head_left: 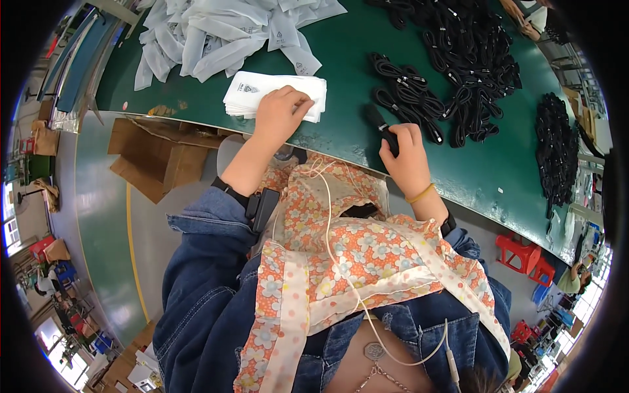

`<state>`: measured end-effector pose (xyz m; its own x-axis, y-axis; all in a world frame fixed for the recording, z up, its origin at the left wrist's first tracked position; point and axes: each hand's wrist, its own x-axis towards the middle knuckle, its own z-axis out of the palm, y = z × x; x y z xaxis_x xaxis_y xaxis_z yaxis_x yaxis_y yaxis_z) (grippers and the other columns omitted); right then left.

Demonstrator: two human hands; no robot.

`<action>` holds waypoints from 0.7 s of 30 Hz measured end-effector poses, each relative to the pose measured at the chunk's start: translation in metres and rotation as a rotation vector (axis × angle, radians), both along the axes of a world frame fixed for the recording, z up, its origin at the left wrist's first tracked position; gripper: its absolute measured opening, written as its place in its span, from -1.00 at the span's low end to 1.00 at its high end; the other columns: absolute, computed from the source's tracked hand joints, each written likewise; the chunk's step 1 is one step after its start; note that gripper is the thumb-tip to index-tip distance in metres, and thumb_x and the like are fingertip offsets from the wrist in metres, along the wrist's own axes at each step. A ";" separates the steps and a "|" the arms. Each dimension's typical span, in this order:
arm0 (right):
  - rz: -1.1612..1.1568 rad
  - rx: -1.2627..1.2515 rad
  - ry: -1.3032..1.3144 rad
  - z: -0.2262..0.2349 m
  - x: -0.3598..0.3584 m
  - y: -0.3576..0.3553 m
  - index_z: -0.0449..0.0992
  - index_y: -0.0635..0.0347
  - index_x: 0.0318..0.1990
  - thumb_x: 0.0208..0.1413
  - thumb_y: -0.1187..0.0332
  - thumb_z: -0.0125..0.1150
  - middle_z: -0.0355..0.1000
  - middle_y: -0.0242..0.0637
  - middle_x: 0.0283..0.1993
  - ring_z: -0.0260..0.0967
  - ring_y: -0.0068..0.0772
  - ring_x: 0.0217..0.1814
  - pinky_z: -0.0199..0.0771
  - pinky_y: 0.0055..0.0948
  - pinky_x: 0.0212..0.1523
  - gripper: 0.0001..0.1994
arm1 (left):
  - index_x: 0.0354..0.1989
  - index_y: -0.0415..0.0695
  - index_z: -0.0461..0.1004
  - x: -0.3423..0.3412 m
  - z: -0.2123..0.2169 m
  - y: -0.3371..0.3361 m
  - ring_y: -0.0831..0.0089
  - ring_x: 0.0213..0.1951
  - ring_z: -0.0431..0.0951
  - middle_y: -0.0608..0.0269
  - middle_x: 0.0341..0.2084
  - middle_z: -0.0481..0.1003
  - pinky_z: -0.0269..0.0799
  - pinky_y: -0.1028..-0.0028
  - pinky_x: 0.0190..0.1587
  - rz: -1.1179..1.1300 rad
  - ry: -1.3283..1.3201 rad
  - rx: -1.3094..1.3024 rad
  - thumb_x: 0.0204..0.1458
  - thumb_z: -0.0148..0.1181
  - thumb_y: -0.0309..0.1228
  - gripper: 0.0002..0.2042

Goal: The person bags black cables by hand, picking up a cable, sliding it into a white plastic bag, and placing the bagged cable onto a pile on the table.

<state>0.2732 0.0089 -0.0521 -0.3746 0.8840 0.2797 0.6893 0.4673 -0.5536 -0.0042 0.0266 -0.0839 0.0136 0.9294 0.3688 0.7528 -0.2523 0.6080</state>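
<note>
At eleven o'clock, our left grip [280, 114], closure unclear, likely steadies white bags [241, 95]; at one, our right grip [407, 156] encloses black cable [378, 122].

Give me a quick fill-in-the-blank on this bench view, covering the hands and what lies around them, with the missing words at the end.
1. The left hand touches a stack of flat pouches whose main colour is ____.
2. The right hand holds a bundled cable whose colour is ____.
3. The tabletop is coloured ____.
4. In the picture, the large cable heap lies to the ____ of the heaped pouches.

Missing words: white; black; green; right.
</note>
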 end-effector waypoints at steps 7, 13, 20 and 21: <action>0.071 0.076 -0.107 -0.001 -0.003 0.002 0.43 0.24 -0.08 -0.09 0.51 0.27 0.32 -0.09 -0.09 0.34 0.00 -0.14 0.38 -0.24 -0.10 -0.65 | -0.50 -0.21 0.54 0.002 0.007 -0.001 0.25 -0.54 0.49 0.18 -0.54 0.50 0.40 0.35 -0.41 0.025 -0.124 -0.036 -0.09 0.27 -0.41 -0.88; 0.096 0.014 0.016 0.002 -0.005 0.010 0.48 0.23 -0.08 -0.10 0.49 0.30 0.42 -0.16 -0.11 0.35 -0.04 -0.07 0.38 -0.30 -0.05 -0.65 | -0.51 -0.23 0.53 0.002 0.011 -0.004 0.29 -0.53 0.48 0.17 -0.55 0.49 0.39 0.36 -0.41 0.042 -0.204 -0.090 -0.08 0.24 -0.44 -0.89; 0.181 0.140 0.071 0.013 -0.038 0.019 0.50 0.21 -0.11 -0.12 0.49 0.33 0.43 -0.17 -0.10 0.36 -0.07 -0.07 0.39 -0.27 -0.06 -0.66 | -0.45 -0.25 0.52 0.000 0.011 -0.003 0.31 -0.51 0.47 0.16 -0.52 0.48 0.38 0.39 -0.41 0.030 -0.300 -0.149 -0.06 0.23 -0.45 -0.89; 0.202 0.159 0.088 0.013 -0.042 0.022 0.50 0.21 -0.11 -0.13 0.49 0.33 0.43 -0.18 -0.10 0.36 -0.08 -0.08 0.39 -0.27 -0.07 -0.66 | -0.44 -0.25 0.52 0.000 0.010 -0.003 0.31 -0.50 0.47 0.15 -0.51 0.48 0.38 0.39 -0.41 0.031 -0.331 -0.152 -0.06 0.22 -0.45 -0.89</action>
<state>0.2314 0.0308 -0.0392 -0.5068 0.7362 0.4485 0.5257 0.6763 -0.5160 -0.0044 0.0231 -0.0740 -0.1124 0.9722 0.2057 0.5143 -0.1202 0.8491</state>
